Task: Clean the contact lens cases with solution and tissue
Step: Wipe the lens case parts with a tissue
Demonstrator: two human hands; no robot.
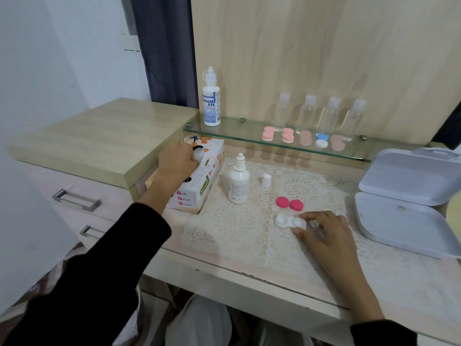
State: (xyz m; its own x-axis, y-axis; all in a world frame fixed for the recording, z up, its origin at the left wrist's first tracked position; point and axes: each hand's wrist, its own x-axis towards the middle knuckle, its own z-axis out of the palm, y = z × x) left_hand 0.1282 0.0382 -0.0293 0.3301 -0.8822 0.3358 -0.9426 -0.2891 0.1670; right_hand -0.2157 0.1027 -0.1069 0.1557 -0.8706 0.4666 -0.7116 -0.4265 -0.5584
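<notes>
This is a room in a home, most likely a bedroom corner with a dressing table (pixel 225 264). The pale wood-grain table carries a lace cloth (pixel 224 233) at 6 o'clock and drawers with metal handles (pixel 76 199) at 8 o'clock. A glass shelf (pixel 239 132) is fixed to a wood-grain back panel (pixel 324 46) at 1 o'clock. A dark curtain (pixel 167 46) hangs at 11 o'clock beside a plain white wall (pixel 50 58). Personal-care things stand about: a tissue box (pixel 199 181) at 9 o'clock, an eye-solution bottle (pixel 211 101) at 12 o'clock, small lens cases (pixel 268 134) and clear travel bottles (pixel 308 113) at 2 o'clock.
</notes>
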